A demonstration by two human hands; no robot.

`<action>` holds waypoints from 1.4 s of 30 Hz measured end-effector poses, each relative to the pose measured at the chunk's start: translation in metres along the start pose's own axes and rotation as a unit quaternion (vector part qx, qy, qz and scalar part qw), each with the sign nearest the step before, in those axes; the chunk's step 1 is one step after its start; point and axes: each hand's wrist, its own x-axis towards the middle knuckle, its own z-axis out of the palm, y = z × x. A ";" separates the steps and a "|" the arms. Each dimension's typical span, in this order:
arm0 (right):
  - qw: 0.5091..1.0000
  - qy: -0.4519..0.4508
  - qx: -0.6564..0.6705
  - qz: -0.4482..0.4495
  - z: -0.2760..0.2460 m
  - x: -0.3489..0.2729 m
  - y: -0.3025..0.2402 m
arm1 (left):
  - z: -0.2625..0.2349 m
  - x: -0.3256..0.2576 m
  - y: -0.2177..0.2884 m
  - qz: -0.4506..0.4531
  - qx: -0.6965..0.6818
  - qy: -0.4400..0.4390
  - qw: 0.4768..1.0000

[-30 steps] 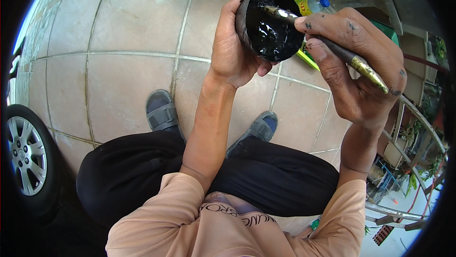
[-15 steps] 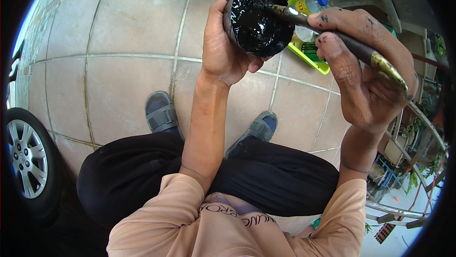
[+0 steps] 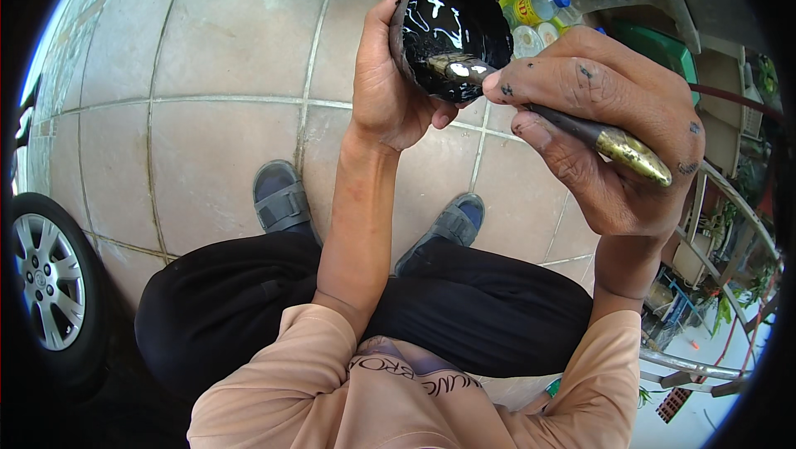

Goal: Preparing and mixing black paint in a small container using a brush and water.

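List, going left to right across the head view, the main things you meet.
Car wheel → left sandal → left hand → glossy black bowl → right hand → brush's brass-coloured handle end.

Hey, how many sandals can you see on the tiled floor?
2. One grey sandal sits left of the person's left forearm; the other grey sandal lies right of it, below the brush-holding right hand. Both are partly hidden by the black trousers.

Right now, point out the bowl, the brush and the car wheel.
bowl [image 3: 456, 14]: head view, glossy black inside.
brush [image 3: 622, 146]: head view, brass end of the handle.
car wheel [image 3: 46, 283]: head view, silver rim.
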 end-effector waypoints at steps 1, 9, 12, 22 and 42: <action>1.000 -0.010 -0.027 0.011 -0.006 -0.001 -0.005 | 0.000 0.001 0.000 -0.016 -0.021 -0.023 0.999; 0.994 -0.008 -0.107 -0.023 -0.002 0.004 0.010 | -0.013 -0.002 0.007 -0.019 0.024 -0.039 0.999; 0.988 -0.015 -0.151 -0.024 -0.005 0.000 0.010 | -0.011 0.000 0.004 -0.018 0.007 -0.041 0.999; 0.987 0.017 -0.154 0.033 -0.003 -0.004 0.002 | -0.006 0.000 0.003 -0.014 0.022 -0.032 0.999; 0.988 0.062 -0.099 0.105 0.004 -0.003 -0.007 | -0.009 0.002 -0.003 -0.022 0.018 -0.050 0.998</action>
